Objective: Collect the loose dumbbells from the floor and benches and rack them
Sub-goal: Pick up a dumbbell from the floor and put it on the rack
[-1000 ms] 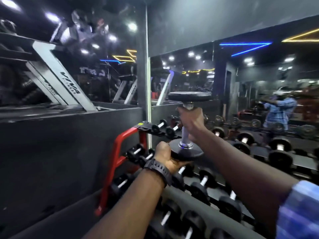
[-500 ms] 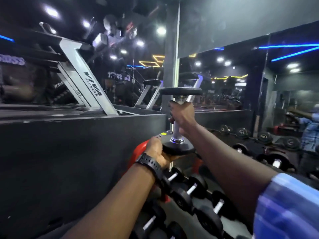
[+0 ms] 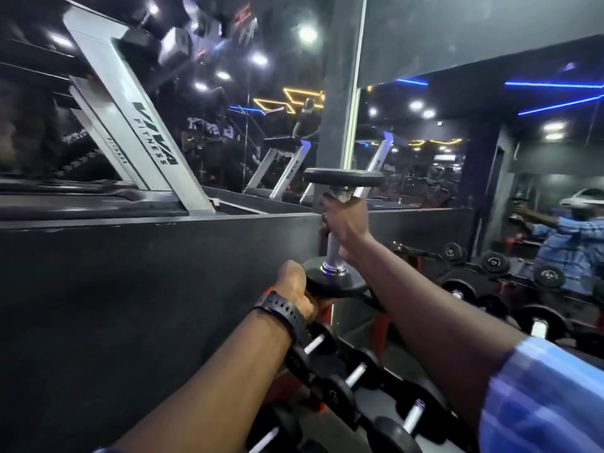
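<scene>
Dumbbell (image 3: 338,230) upright, right hand (image 3: 343,223) gripping handle, left hand (image 3: 299,289) under lower head

— What sort of place is this?
— A gym: racked dumbbells (image 3: 343,384) below the hands, branded treadmills (image 3: 130,116) up to their left, a wall mirror (image 3: 457,142) beyond them.

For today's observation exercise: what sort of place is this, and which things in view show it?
A gym, most likely its free-weights area. Both hands hold a dumbbell upright over a rack of dumbbells, treadmills marked "Fitness" stand behind the low wall, and a wall mirror reflects more weights.
</scene>
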Demonstrator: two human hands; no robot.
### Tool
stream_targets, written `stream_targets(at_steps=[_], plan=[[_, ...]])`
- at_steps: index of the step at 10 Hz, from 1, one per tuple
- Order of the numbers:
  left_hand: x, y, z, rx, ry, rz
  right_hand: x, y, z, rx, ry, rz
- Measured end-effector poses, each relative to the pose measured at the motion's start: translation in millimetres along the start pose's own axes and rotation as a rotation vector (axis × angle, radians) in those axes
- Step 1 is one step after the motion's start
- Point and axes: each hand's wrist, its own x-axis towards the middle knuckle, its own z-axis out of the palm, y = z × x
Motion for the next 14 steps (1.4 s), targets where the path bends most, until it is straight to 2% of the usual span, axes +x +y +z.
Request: stream_targets(at_steps=[2,5,6,7,8,9,10,11,12,14], plan=[[105,67,-22,0.081,-0.108,-0.039,88,49,65,-0.146,0.061,0.034],[305,99,-22,0.078,-0.294,-0.126,233,163,116,-0.198,0.143,0.0],[366,109,-20,0.132,-0.243,-0.159,279,205,126,-0.194,0.179,0.04],[423,113,-15,0.104,-0.285,-0.219,323,242,132,-0.208,0.215,0.097],[484,110,1,0.039,-0.327,-0.291,363,274,131,-0.216,0.256,0.157],[539,101,14,0.048,-0.417,-0.376,402,307,125,-0.228,0.371,0.2],[594,89,30,0.094,-0.426,-0.409,437,345,111,-0.321,0.464,0.2],[641,73,46,0.139,-0.502,-0.462,473,387,92,-0.322,0.515,0.238],[683,53,61,0.216,-0.49,-0.541,503,432,65,-0.263,0.575,0.396],[756,13,92,0.217,-0.431,-0.64,552,516,6,-0.242,0.523,0.661]])
